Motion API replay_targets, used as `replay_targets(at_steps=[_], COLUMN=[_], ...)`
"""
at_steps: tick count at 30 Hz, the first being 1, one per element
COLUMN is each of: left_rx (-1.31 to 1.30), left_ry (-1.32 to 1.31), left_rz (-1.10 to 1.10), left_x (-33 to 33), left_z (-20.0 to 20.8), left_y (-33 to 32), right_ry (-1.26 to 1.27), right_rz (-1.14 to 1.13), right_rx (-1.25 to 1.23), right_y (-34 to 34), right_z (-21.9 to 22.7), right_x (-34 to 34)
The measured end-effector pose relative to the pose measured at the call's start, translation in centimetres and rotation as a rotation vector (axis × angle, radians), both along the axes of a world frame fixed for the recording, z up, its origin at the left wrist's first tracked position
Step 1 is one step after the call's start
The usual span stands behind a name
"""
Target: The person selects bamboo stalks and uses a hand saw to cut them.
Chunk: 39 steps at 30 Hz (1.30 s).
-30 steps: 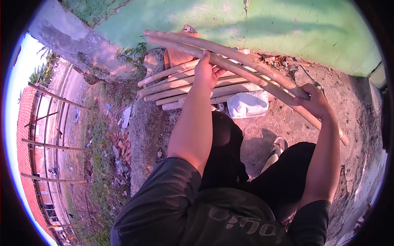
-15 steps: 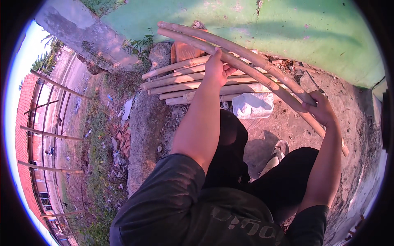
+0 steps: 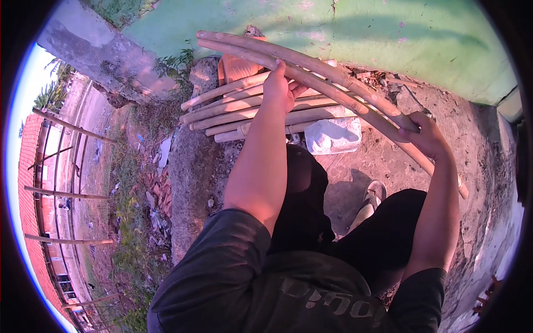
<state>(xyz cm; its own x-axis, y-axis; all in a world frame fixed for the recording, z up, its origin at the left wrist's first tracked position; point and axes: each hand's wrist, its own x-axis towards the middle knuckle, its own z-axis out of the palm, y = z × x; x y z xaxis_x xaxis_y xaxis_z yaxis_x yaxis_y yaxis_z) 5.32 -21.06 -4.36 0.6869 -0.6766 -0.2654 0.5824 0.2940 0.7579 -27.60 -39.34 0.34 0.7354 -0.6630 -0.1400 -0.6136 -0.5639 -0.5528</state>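
At left, a stack of bamboo poles [image 3: 222,119] lies near the green wall [image 3: 388,33], a white block [image 3: 333,136] beside it perhaps steadying it. Over the stack, the left hand [image 3: 283,91] grasps the nearer pole [image 3: 333,93], thumb on top. At right, the right hand [image 3: 426,136] clasps the farther pole's [image 3: 311,63] end, seemingly touching the nearer, likely to keep both aligned.

2 arms [image 3: 256,155] extended — hands [image 3: 427,137] curled
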Motion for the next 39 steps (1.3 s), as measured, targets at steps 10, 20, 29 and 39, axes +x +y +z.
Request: replay_targets(at_steps=[10, 20, 29, 39], left_rx=[-0.018, -0.029, -0.056, -0.003], left_ry=[-0.048, -0.073, -0.059, -0.103], left_rz=[0.03, 0.011, 0.015, 0.025], left_x=[0.4, 0.5, 0.4, 1.2], left_z=[-0.4, -0.8, -0.7, -0.7], left_y=[-0.1, -0.3, -0.4, 0.2], right_ry=[0.017, 0.063, 0.049, 0.067], right_rz=[-0.016, -0.036, -0.027, 0.046], right_rx=[0.075, 0.088, 0.07, 0.044], right_y=[-0.4, 0.1, -0.5, -0.3], right_z=[-0.1, 0.3, -0.2, 0.0], right_x=[0.1, 0.1, -0.3, 0.3])
